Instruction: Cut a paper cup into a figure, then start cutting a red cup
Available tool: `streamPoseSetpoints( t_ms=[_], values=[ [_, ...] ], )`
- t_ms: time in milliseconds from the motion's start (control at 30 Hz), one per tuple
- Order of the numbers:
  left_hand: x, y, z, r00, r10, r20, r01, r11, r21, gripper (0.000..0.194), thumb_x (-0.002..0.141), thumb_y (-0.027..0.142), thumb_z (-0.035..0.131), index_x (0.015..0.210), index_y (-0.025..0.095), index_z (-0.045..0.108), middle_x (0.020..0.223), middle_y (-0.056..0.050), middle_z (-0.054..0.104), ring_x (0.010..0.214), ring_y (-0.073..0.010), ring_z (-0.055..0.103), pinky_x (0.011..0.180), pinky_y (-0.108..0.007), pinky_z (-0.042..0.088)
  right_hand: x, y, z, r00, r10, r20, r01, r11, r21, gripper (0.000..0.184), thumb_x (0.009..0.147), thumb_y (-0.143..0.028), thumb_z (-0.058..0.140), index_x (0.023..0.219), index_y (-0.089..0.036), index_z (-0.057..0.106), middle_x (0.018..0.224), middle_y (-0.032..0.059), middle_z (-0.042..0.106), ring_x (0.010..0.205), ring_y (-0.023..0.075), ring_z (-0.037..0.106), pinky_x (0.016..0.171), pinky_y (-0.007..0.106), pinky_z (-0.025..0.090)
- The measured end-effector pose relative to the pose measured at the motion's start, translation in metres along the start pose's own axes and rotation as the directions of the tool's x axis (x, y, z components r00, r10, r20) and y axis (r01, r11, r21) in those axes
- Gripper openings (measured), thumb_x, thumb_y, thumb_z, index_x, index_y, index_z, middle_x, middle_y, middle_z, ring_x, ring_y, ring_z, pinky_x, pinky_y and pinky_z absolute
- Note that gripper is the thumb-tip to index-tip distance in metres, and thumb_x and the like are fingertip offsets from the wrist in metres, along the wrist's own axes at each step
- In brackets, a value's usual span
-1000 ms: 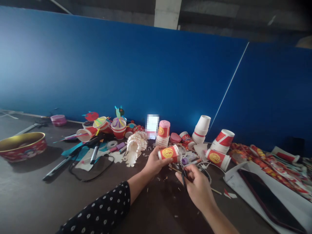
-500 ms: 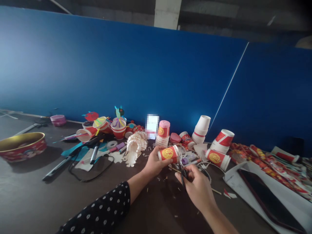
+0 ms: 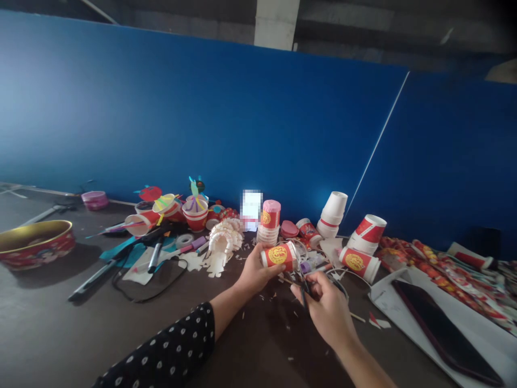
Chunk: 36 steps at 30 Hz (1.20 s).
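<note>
My left hand (image 3: 257,270) is wrapped round a red and white paper cup (image 3: 278,255) with a yellow emblem, held on its side above the table. Scissors (image 3: 304,293) with dark handles are in my right hand (image 3: 325,302), fingers closed on them. Their blades reach up to the cup's right end, where a thin white strip loops away from it. Whether the blades touch the cup I cannot tell. Small paper scraps lie on the dark table (image 3: 258,350) below my hands.
Behind the cup stands a cup stack (image 3: 268,234); white stacked cups (image 3: 333,213) are farther right. A cut-paper piece (image 3: 224,240), markers (image 3: 155,256) and decorated cups (image 3: 196,213) lie left, beside a gold-rimmed tin (image 3: 38,250). A phone (image 3: 444,328) rests on white paper at right.
Hardly anything differs. Both hands keep their places on the cup and scissors, the scissors shifting only slightly, and the whole view moves a little to the left.
</note>
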State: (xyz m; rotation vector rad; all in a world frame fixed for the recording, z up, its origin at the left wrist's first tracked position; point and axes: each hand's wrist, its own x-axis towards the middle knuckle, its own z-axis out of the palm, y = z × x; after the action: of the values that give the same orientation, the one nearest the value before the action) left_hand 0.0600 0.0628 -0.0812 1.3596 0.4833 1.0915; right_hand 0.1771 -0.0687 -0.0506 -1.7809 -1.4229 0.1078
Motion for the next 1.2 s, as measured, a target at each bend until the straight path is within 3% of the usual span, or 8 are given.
streamPoseSetpoints(
  t_ms=[367, 600, 800, 1200],
  values=[
    [0.002, -0.006, -0.003, 0.999, 0.027, -0.017, -0.025, 0.995, 0.098, 0.047, 0.055, 0.026, 0.074, 0.093, 0.018, 0.048, 0.078, -0.002, 0.059, 0.065, -0.0144, 0.056, 0.057, -0.025, 0.045, -0.002, 0.001, -0.001, 0.998, -0.006, -0.057, -0.002, 0.990, -0.138, 0.016, 0.073, -0.037, 0.057, 0.080, -0.023, 0.052, 0.054, -0.0025, 0.063, 0.052, 0.0188, 0.060, 0.048, 0.024, 0.040],
    [-0.003, 0.004, 0.002, 0.995, -0.030, 0.097, 0.039, 0.995, -0.092, 0.055, 0.056, 0.029, 0.075, 0.098, 0.018, 0.042, 0.079, -0.001, 0.059, 0.066, -0.0133, 0.057, 0.059, -0.024, 0.044, -0.002, -0.001, -0.003, 0.999, -0.027, -0.035, 0.023, 0.995, -0.098, 0.011, 0.075, -0.032, 0.056, 0.078, -0.023, 0.050, 0.053, -0.0029, 0.061, 0.050, 0.0172, 0.058, 0.048, 0.023, 0.039],
    [-0.004, 0.008, 0.005, 0.997, -0.061, 0.048, 0.060, 0.998, 0.023, 0.044, 0.070, 0.043, 0.062, 0.101, 0.017, 0.045, 0.065, 0.002, 0.056, 0.046, -0.0072, 0.047, 0.040, -0.018, 0.033, -0.002, -0.001, -0.002, 0.999, -0.026, -0.034, 0.023, 0.996, -0.090, 0.010, 0.075, -0.030, 0.057, 0.078, -0.023, 0.050, 0.054, -0.0028, 0.061, 0.049, 0.0164, 0.057, 0.047, 0.022, 0.038],
    [-0.003, 0.009, 0.004, 0.999, -0.029, 0.029, 0.031, 0.997, -0.075, 0.046, 0.062, 0.037, 0.070, 0.096, 0.015, 0.047, 0.077, -0.003, 0.060, 0.063, -0.0121, 0.056, 0.056, -0.023, 0.043, -0.001, -0.001, -0.004, 0.999, 0.033, -0.017, -0.033, 0.998, -0.054, 0.011, 0.072, -0.030, 0.058, 0.077, -0.023, 0.051, 0.054, -0.0037, 0.062, 0.051, 0.0176, 0.058, 0.049, 0.023, 0.038]
  ],
)
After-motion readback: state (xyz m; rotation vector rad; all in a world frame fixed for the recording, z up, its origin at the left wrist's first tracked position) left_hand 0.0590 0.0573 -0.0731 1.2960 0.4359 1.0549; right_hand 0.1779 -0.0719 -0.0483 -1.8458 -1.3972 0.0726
